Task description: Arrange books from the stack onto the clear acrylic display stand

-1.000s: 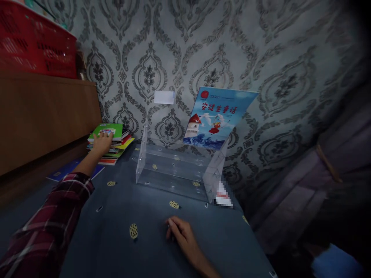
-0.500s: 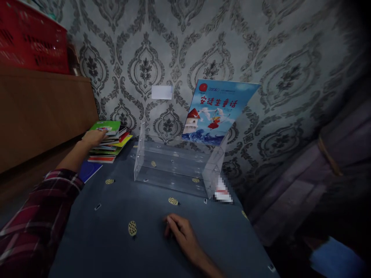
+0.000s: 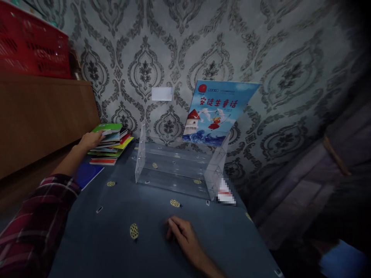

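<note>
At the far left, my left hand (image 3: 92,139) is closed on the near edge of a green book (image 3: 108,127), the top one of a stack of books (image 3: 108,148). That edge is tipped up a little from the books below. Some of the fingers are hidden behind the edge. My right hand (image 3: 185,234) rests on the dark tablecloth with its fingers loosely curled, and I see nothing in it. Beyond it stands a clear acrylic rack (image 3: 171,181) with stepped shelves. A blue picture book (image 3: 218,112) leans upright at the rack's back right.
A dark blue book (image 3: 88,173) lies flat in front of the stack. On the left, a wooden cabinet (image 3: 43,119) carries a red plastic basket (image 3: 34,46). Patterned wallpaper (image 3: 145,65) rises behind the table. A tied curtain (image 3: 313,185) hangs at the right.
My left hand has slid from the top of the green book to its near edge, and that edge now tilts up. My right hand stays in place. The view has shifted slightly.
</note>
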A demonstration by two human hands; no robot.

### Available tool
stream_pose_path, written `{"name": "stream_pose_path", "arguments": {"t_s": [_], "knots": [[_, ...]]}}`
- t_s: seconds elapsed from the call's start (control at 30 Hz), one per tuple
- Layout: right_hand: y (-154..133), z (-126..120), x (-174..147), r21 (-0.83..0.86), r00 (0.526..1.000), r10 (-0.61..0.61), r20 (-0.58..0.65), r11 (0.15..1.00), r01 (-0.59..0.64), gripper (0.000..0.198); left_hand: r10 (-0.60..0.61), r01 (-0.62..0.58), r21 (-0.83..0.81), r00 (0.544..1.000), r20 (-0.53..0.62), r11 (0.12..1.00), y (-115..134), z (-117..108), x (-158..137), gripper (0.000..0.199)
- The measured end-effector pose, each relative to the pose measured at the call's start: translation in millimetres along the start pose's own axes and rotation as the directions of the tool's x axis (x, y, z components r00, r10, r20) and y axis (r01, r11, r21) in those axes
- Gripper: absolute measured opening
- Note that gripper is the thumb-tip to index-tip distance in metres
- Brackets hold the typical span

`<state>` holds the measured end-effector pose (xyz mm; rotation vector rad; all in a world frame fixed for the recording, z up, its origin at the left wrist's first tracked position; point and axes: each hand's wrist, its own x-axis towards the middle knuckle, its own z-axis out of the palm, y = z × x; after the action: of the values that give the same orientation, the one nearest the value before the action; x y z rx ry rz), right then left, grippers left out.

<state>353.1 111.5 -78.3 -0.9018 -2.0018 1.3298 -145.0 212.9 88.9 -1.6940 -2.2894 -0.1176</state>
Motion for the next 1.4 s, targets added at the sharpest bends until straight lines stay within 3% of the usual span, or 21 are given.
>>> {"name": "stream_pose_path", "arguments": {"t_s": [0.17, 0.37, 0.63, 1.07, 1.4], "knots": [[-3, -1, 0, 0.01, 1.0, -0.005, -0.004, 1.0, 0.005, 0.069, -0.04, 0.038, 0.104, 0.999, 0.009, 0.994, 10, -3, -18, 0.043], [0, -1, 1, -0.005, 1.0, 0.009, -0.002, 1.0, -0.009, 0.069, 0.0, 0.008, 0.16, 0.999, -0.053, 0.987, 27, 14, -43, 0.042], [0, -1, 0, -0.002, 1.0, 0.011, -0.001, 1.0, -0.011, 0.07, -0.009, 0.026, 0.122, 0.991, -0.136, 0.992, 48, 29, -36, 0.061], [-4, -3, 0, -0.006, 0.999, -0.021, 0.025, 1.0, 0.021, 0.069, -0.056, 0.067, 0.096, 0.992, -0.114, 0.993, 51, 51, -72, 0.061], [-2, -2, 0, -0.037, 1.0, -0.015, 0.017, 0.999, 0.016, 0.07, -0.081, 0.089, 0.111, 0.994, -0.074, 0.99, 52, 47, -87, 0.059]]}}
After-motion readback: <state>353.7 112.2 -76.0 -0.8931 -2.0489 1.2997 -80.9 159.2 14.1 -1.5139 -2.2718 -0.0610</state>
